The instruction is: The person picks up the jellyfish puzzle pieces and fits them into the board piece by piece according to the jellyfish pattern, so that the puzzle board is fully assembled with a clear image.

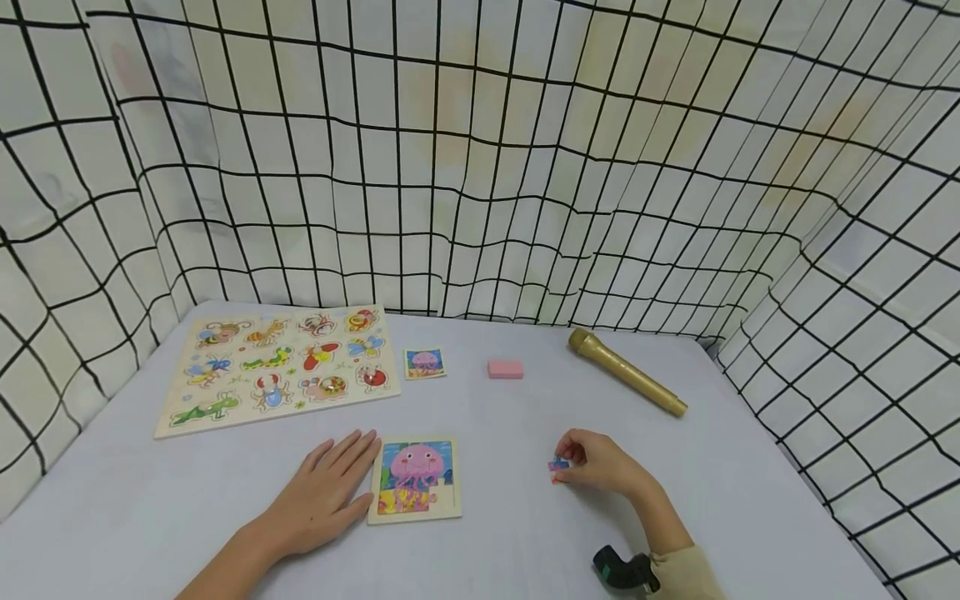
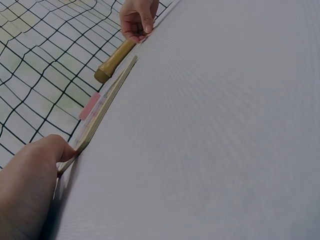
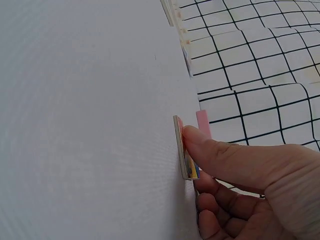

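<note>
A small wooden jigsaw board (image 1: 416, 450) with a pink jellyfish picture lies in front of me, its lower right corner bare wood. My left hand (image 1: 326, 492) rests flat on the table, fingers straight, at the board's left edge. In the left wrist view the thumb (image 2: 57, 150) touches the side of the board (image 2: 107, 102). To the right of the board, my right hand (image 1: 600, 462) pinches a colourful puzzle piece (image 1: 557, 465) between thumb and fingers. In the right wrist view the piece (image 3: 180, 150) is seen nearly edge-on, close over the table.
Back left lies a large insect puzzle board (image 1: 281, 360). Near it are a small jellyfish picture card (image 1: 424, 363) and a pink block (image 1: 506, 369). A gold microphone (image 1: 628, 373) lies at the back right. Black netting (image 1: 472, 167) over white cloth encloses the table's far sides.
</note>
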